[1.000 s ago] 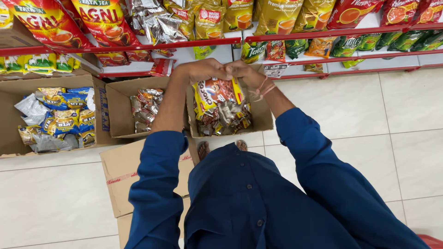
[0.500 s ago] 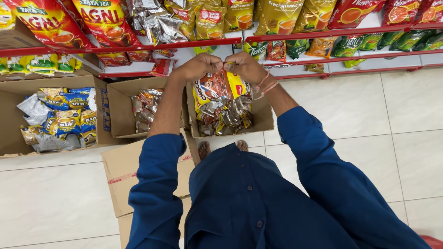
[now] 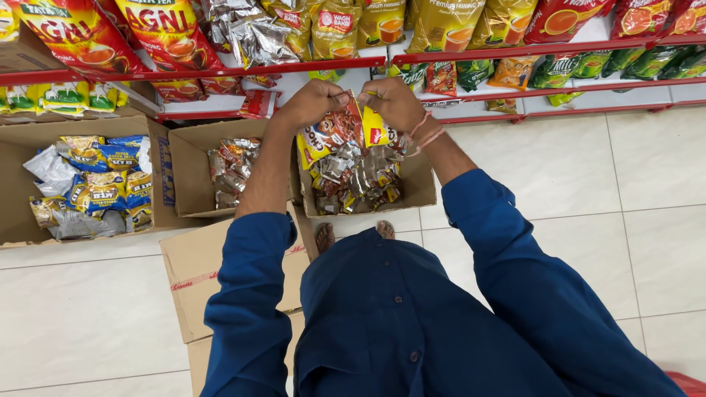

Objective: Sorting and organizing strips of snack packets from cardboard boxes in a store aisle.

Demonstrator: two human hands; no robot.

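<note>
Three open cartons sit on the tiled floor below the red shelves [image 3: 220, 72]. The left carton [image 3: 15, 184] holds blue and yellow packets mixed with silver ones. The middle carton [image 3: 184, 176] holds a small heap of foil sachets. The right carton [image 3: 419, 184] lies directly under the hands and is well filled with small sachets.

Above it, the left hand [image 3: 312, 103] and the right hand [image 3: 397, 103] are raised close together, nearly touching, each pinched shut on the upper end of a sachet strip [image 3: 346, 143]. The strip, yellow and red at the top with silver below, hangs from the fingers down into the right carton, its lower part lost among the sachets there. A flattened carton [image 3: 198, 272] lies by the person's feet.

The step in hand looks like lifting or separating the strip from the pile, held up in front of the lower shelf. The next move would call for keeping both pinches firm near the top edge, so the strip neither tears nor drags loose sachets out of the carton.
</note>
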